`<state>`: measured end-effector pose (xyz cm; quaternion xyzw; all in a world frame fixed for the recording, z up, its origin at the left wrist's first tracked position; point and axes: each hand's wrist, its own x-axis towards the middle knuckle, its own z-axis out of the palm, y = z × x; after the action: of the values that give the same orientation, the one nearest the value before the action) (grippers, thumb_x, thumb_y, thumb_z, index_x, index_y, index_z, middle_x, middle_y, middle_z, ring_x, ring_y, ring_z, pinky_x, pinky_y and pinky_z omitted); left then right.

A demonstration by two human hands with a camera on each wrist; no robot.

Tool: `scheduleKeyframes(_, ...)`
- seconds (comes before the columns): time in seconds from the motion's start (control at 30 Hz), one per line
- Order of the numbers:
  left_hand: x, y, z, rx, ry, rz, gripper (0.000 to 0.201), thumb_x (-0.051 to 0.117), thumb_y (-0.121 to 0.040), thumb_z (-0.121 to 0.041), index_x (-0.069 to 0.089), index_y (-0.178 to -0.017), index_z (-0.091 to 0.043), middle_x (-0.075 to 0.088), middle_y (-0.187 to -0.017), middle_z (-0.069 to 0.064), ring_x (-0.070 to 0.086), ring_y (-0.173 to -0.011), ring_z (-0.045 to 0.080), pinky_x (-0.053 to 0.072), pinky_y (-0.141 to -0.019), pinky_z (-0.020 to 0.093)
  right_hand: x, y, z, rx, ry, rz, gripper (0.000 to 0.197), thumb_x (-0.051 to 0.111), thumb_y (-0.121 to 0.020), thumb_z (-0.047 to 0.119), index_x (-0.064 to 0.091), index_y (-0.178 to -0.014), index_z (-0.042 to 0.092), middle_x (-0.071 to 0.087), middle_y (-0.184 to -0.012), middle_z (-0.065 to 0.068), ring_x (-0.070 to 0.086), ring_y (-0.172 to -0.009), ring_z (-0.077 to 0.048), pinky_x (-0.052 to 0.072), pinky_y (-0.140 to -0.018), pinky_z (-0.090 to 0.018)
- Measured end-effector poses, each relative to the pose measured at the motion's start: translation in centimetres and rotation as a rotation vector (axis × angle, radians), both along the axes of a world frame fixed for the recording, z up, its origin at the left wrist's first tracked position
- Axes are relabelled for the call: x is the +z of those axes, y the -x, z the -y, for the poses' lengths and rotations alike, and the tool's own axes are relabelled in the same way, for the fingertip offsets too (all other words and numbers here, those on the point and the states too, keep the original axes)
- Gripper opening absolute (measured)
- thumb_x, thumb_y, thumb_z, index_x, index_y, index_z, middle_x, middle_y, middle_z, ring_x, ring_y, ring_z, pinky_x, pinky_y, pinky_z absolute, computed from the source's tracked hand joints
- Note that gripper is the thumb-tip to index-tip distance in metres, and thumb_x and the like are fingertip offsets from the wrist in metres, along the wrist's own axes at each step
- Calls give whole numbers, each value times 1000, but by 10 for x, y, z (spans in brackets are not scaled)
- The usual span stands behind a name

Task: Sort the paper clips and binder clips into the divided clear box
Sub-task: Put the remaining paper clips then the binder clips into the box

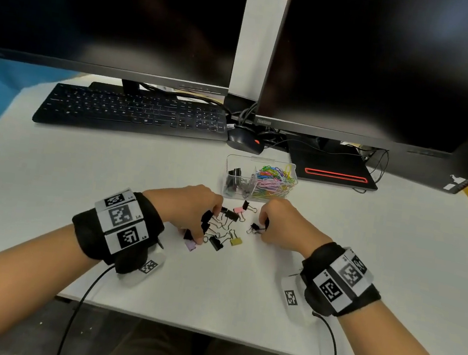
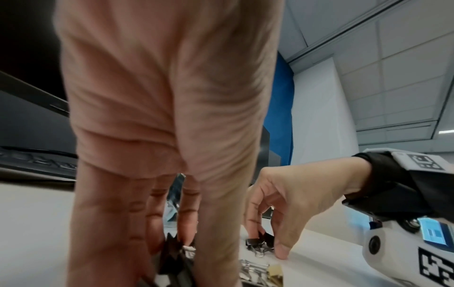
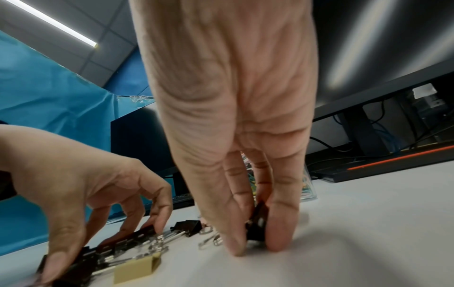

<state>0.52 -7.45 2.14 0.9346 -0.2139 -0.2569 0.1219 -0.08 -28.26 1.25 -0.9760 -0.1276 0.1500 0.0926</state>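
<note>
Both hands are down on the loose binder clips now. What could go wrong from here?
1. The left hand grips several black binder clips at once; their wire handles tangle, so some may drop on the lift.
2. The right hand pinches one small black binder clip by its edges; it could slip.
3. In the divided clear plastic box, the colourful paper clips heap to the rim, so a careless drop may land there.

Bright, even overhead light, soft all round.
A ceiling strip light (image 3: 52, 24) glares; wrist views blur up close and bend at edges.
</note>
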Motion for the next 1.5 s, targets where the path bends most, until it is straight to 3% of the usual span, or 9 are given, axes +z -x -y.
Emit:
scheduleKeyframes(0.27, -5, -2, -1, 3, 29, 51, 55, 82, -69, -20, 49, -113, -18, 45, -98, -3, 47, -89, 19, 40, -66, 28, -6, -4, 9, -27, -54, 47, 19, 66, -70, 0, 58, -77, 16, 57, -93, -6, 54, -82, -24, 41, -63, -26)
scheduleKeyframes(0.47, -8, 0, -5, -13, 39, 131, 39, 76, -74, -17, 58, -108, -18, 51, -97, -4, 52, -94, 19, 44, -74, 28, 6, -3, 4, -47, -166, 166, 8, 63, -76, -1, 71, -79, -2, 68, -84, -19, 60, -74, -24, 50, -68, -31)
scheduleKeyframes(0.67, -9, 0, -10, -7, 78, 170, 27, 71, -76, -8, 63, -100, -19, 60, -100, 0, 57, -91, 18, 49, -72, 28, 33, -24, -17, -96, -410, 509, 11, 63, -84, 3, 73, -83, 8, 69, -92, -3, 61, -83, -14, 42, -71, -9)
scheduleKeyframes(0.77, -8, -1, -12, 8, 130, 212, 19, 65, -83, -6, 68, -95, -19, 64, -100, 0, 60, -88, 18, 52, -76, 28, 37, -42, -29, -9, -249, 542, 16, 61, -87, 6, 69, -100, 9, 66, -110, -5, 58, -105, -21, 45, -88, -23)
scheduleKeyframes(0.87, -2, -2, -14, 49, 182, 261, 26, 55, -90, -3, 70, -106, -17, 66, -105, 2, 56, -72, 8, 45, -68, 15, 38, -47, -30, 54, -326, 474, 32, 64, -85, 10, 63, -117, 11, 59, -126, -5, 51, -119, -21, 42, -104, -32)
scheduleKeyframes(0.97, 10, -4, -17, 124, 294, 331, 29, 57, -91, -4, 67, -115, -16, 68, -103, 5, 64, -70, 9, 52, -72, 19, 43, -45, -13, 34, -407, 451, 55, 70, -78, 13, 51, -129, 17, 48, -136, -1, 34, -132, -19, 27, -110, -28)
scheduleKeyframes(1.1, 24, -15, -13, 228, 493, 463, 27, 65, -87, -11, 64, -114, -17, 71, -88, -1, 67, -68, 7, 57, -76, 30, 42, -48, 16, -115, -182, 257, 84, 72, -74, 15, 27, -144, 25, 34, -147, -3, 9, -145, -24, 0, -118, -54)
scheduleKeyframes(1.3, 32, -41, 18, 267, 618, 603, 7, 70, -82, -15, 67, -87, -18, 63, -89, -4, 62, -71, 12, 52, -76, 31, 23, -55, 27, -129, -77, 221, 62, 70, -81, 21, 39, -134, 28, 48, -127, 2, 22, -136, -23, -7, -114, -61)
scheduleKeyframes(1.5, 16, -56, 30, 272, 468, 570, 26, 69, -84, -23, 61, -108, -18, 52, -104, -1, 50, -85, 13, 40, -74, 25, 27, -45, 24, -125, -27, 223, 66, 70, -82, 30, 34, -137, 28, 42, -134, 1, 23, -134, -23, 1, -115, -62)
